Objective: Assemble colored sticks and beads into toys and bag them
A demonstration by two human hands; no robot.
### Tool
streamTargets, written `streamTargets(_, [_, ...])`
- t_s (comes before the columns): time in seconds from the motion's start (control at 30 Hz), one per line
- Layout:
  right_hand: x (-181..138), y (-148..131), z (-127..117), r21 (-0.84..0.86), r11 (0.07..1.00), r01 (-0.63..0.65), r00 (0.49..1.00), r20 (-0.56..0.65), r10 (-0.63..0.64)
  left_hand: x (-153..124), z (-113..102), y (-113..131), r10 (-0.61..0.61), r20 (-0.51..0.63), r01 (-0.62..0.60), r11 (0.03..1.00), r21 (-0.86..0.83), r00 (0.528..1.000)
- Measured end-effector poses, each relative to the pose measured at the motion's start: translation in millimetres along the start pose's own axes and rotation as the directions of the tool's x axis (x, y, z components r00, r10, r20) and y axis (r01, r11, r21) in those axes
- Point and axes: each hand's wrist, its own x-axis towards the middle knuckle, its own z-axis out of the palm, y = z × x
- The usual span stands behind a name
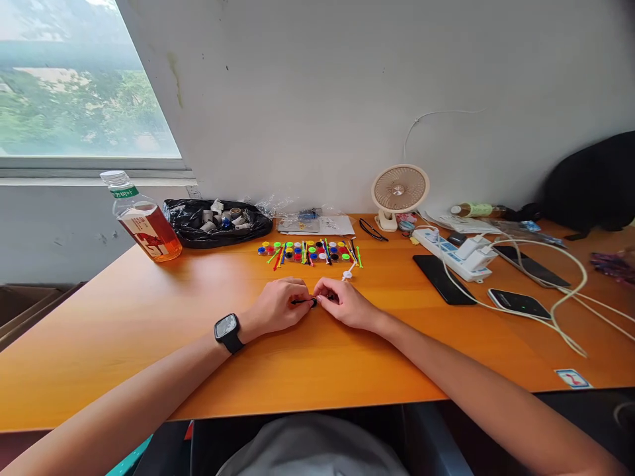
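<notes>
My left hand (282, 304), with a black watch on its wrist, is closed in a pinch on a thin black stick (299, 302). Against its fingertips is a small black round piece (313, 303), which the fingers of my right hand (342, 305) also pinch. Both hands meet low over the table, and their fingers partly cover the black parts. Just beyond my right hand lies a white stick with a white round piece (347, 275) on it. Farther back are rows of colourful round pieces (294, 251), with several thin coloured sticks (360, 254) among them.
An orange-brown drink bottle (151, 228) stands at left beside a black plastic bag (223, 225). Along the wall are papers (332, 225), glasses (372, 230) and a small fan (399, 192). At right lie a power strip (451, 254), cables, a black tablet-like slab (441, 279) and a phone-like device (519, 303).
</notes>
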Motion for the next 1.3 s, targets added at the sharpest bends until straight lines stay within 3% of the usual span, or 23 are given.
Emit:
streamTargets(0.27, [0,-4,-2,-0.066,0.998,0.001,1.000,0.011,0.000,1,1,-3,0.024,0.024,-0.024,1.000,0.014,0.999])
streamTargets(0.5, [-2,-10,-14,-0.091,0.993,-0.069,0.992,-0.116,0.058,-1,0,-9,-0.056,-0.005,0.055,0.989,-0.137,0.998])
streamTargets(0.6, [-2,-15,-19,-0.002,0.991,-0.136,0.976,-0.169,0.133,-1,-3,-12,-0.112,-0.088,0.095,0.979,-0.181,0.990])
streamTargets(0.73, [-1,-21,-25,0.288,0.910,-0.297,0.938,-0.090,0.334,-2,-6,-16,-0.152,-0.174,0.122,0.978,-0.167,0.973])
streamTargets(0.9, [3,-16,-39,0.382,0.900,-0.212,0.910,-0.258,0.324,-2,-7,-17,-0.160,-0.166,0.136,0.979,-0.149,0.973])
streamTargets(1.0, [5,-5,-54,0.204,0.965,-0.167,0.906,-0.354,0.232,-2,-6,-17,-0.155,-0.161,0.133,0.981,-0.141,0.975])
streamTargets(1.07, [5,3,-65,-0.091,0.979,-0.181,0.917,-0.374,0.135,-2,-6,-18,-0.154,-0.159,0.132,0.981,-0.141,0.975])
streamTargets(1.17, [3,12,-75,-0.508,0.828,-0.238,0.944,-0.321,0.075,-2,-7,-19,-0.153,-0.158,0.132,0.981,-0.140,0.976])
streamTargets(1.3, [0,17,-78,-0.657,0.727,-0.199,0.974,-0.212,0.075,-2,-7,-20,-0.157,-0.155,0.136,0.981,-0.137,0.975])
